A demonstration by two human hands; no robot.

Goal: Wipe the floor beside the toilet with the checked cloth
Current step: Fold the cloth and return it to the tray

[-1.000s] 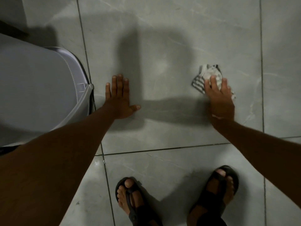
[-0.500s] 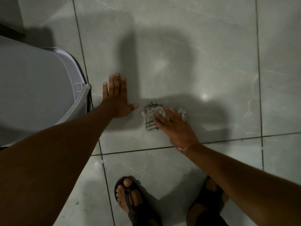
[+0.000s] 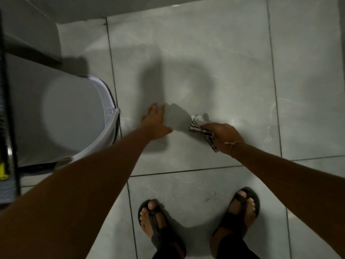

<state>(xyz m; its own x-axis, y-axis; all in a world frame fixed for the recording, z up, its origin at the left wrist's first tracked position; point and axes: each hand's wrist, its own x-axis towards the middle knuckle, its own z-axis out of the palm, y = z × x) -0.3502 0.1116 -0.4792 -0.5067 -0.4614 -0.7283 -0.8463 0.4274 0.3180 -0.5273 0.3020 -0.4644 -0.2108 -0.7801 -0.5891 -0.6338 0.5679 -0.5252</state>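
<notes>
The white toilet with its lid down fills the left side. To its right lies the grey tiled floor. My left hand hovers just off the tiles beside the toilet, fingers loosely apart, holding nothing. My right hand grips the checked cloth, bunched up; its striped end sticks out to the left of my fingers and another end hangs below my palm. The cloth looks lifted slightly off the floor.
My two feet in dark sandals stand on the near tile. A wall base runs along the top left. A dark rod with a yellow part stands at the far left edge.
My right hand swept the cloth from the right toward my left hand, then closed around it and lifted it. My left hand rose off the floor. The view pulled back and up.
</notes>
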